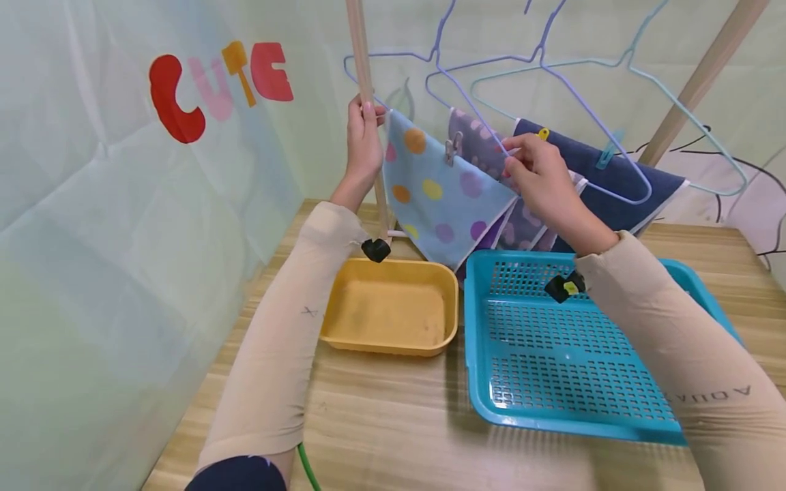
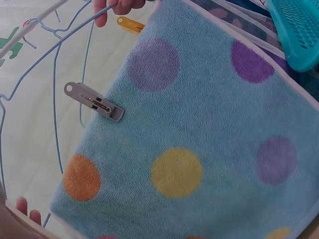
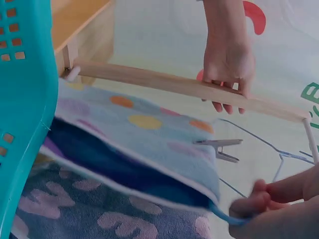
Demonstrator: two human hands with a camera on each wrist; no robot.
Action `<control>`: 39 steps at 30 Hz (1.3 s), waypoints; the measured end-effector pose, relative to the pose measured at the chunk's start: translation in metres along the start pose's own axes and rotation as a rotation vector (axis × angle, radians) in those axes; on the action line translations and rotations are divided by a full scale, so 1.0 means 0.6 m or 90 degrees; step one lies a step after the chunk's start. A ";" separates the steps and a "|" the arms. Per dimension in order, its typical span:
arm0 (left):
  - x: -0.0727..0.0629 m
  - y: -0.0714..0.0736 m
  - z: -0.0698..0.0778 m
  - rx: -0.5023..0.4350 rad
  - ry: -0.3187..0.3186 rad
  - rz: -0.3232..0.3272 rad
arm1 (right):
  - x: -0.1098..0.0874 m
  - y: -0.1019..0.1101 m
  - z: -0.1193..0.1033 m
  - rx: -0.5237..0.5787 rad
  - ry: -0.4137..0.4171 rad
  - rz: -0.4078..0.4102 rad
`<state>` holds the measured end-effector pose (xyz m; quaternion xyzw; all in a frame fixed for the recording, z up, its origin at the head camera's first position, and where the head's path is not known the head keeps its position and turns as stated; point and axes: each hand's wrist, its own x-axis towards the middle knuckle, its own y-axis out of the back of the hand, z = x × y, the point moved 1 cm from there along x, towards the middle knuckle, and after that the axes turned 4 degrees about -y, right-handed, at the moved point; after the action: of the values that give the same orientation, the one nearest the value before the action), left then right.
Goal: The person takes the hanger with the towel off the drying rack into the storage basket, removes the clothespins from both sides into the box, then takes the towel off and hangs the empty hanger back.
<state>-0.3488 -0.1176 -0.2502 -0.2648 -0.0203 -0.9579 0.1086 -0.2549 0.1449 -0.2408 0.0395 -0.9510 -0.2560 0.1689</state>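
A light blue towel [image 1: 430,184] with coloured dots hangs folded over a purple-blue hanger [image 1: 463,95], and a grey clothespin [image 2: 94,101] clips its top edge. My right hand [image 1: 540,170] pinches the right end of this hanger, beside the towel's corner. My left hand [image 1: 365,140] grips the wooden post [image 1: 362,61] of the rack, thumb in front and fingers behind, close to the hanger's left end. Behind hang a grey-purple patterned towel [image 1: 475,140] and a navy towel [image 1: 626,181], each on its own hanger. A blue clothespin [image 1: 610,151] sits on the navy one.
Below the towels, a yellow tray [image 1: 387,307] stands on the wooden table [image 1: 393,416], left of a turquoise perforated basket [image 1: 571,423]. A second wooden post [image 1: 700,85] slants at the right. Pale cloth [image 1: 92,273] bounds the left side.
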 end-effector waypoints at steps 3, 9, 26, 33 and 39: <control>0.003 -0.002 -0.003 0.004 0.006 -0.011 | 0.000 0.004 0.000 -0.014 0.018 0.046; 0.002 0.000 -0.013 0.009 0.024 -0.028 | -0.004 0.015 -0.009 -0.087 0.031 0.091; 0.000 -0.008 -0.011 0.028 0.050 -0.053 | -0.035 0.088 -0.056 -0.181 0.001 0.127; -0.001 -0.001 -0.008 0.036 0.064 -0.063 | -0.061 0.116 -0.070 -0.223 0.016 0.144; 0.002 0.007 -0.009 0.036 0.065 -0.054 | -0.091 0.141 -0.084 -0.231 0.024 0.150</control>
<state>-0.3518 -0.1224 -0.2545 -0.2116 -0.0527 -0.9730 0.0758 -0.1853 0.2032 -0.1739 -0.0978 -0.8839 -0.4010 0.2198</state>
